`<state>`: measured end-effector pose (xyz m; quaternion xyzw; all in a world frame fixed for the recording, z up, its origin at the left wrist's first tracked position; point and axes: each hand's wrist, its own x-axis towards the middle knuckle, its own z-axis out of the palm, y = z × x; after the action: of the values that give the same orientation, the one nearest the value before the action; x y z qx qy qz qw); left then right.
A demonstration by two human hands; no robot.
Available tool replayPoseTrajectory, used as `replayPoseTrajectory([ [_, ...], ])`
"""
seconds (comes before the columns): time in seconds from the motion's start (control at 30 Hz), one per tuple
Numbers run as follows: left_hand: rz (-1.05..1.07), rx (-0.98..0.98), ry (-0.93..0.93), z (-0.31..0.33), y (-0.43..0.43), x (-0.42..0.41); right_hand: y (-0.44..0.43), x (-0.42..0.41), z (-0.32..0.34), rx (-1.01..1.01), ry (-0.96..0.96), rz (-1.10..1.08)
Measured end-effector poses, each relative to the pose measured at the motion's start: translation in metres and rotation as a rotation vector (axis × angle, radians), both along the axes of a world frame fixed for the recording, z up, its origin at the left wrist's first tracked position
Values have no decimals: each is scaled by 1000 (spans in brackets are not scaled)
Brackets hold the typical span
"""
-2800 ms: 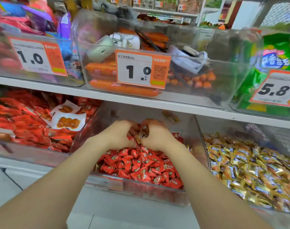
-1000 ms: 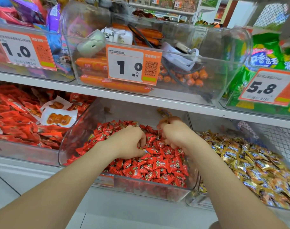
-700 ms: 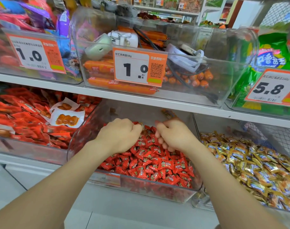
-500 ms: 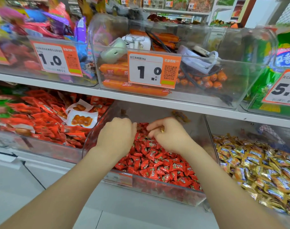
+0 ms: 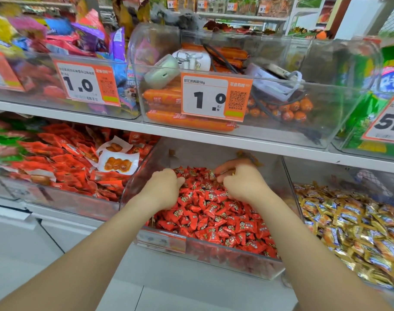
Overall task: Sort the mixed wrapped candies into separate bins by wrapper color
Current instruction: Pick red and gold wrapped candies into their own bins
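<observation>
My left grip (image 5: 162, 189) and right grip (image 5: 241, 182) were curled down into the red-wrapped candies (image 5: 214, 216) in the clear plastic bin (image 5: 198, 153) at the lower shelf's front edge; whether either held one, I couldn't tell. That pile looked almost wholly red, with the gold-wrapped candies (image 5: 348, 225) binned alongside, so little seemed left.

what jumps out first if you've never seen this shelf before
The eye lands on the heap of red wrapped candies in the clear bin at centre of the lower shelf, with the left hand and right hand both down among them near the back. Right beside it, gold wrapped candies make a sharp colour contrast. Above, a big orange price tag reading 1.0 hangs in front of orange sausages.
</observation>
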<state>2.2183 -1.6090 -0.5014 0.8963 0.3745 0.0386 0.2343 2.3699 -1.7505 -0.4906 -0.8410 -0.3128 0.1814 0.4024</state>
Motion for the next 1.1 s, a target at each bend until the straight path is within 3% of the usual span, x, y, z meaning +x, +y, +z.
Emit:
replayPoseTrajectory([
  [0.27,20,-540,-331,7,7,5,1,15,-13,-151,-173,16],
  [0.37,-124,-718,-355,14,13,-4,6,12,-12,-106,-235,21],
  [0.53,-256,-533,-315,19,23,-17,11,-2,-4,-59,-257,191],
  [0.7,-260,-173,-222,12,28,-20,17,-11,-13,-308,-355,468],
  [0.9,-230,168,3,-10,35,-13,10,-8,1,-521,-463,411],
  [1.1,-156,207,99,-15,25,-1,12,-2,-6,-435,-457,314],
])
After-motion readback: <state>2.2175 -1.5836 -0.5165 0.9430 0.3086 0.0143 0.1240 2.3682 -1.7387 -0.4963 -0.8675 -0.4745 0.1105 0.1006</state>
